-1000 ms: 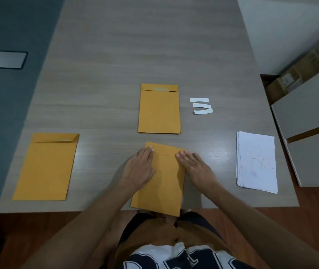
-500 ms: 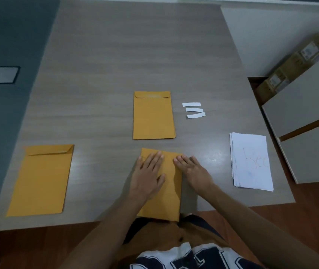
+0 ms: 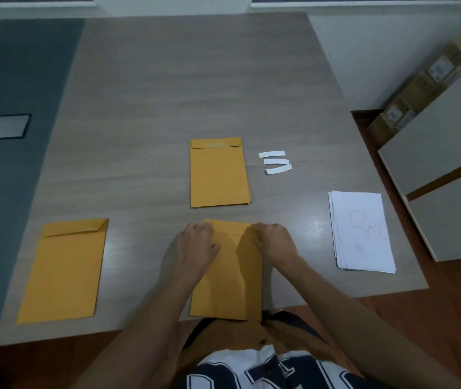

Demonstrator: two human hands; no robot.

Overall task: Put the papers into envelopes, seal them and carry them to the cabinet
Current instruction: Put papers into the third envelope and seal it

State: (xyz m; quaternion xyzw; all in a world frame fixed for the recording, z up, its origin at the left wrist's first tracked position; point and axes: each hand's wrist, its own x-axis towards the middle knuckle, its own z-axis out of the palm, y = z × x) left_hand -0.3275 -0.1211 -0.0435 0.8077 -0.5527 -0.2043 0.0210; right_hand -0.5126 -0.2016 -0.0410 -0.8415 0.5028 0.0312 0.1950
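Both hands curled, fingertips hidden, on the near envelope's top edge; grip unclear.

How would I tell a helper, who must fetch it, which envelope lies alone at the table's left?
Start at the grey wooden table and go to its near left corner. The lone envelope lies flat there, its flap folded down, untouched. Unlike the envelope stack at the centre, it is single, and no hand rests on it.

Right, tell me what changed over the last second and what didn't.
Both hands curled from flat fingers into fists at the top edge of the near envelope: left hand at its left corner, right hand at its right. The envelope stack, the left envelope, the white strips and the papers stayed put.
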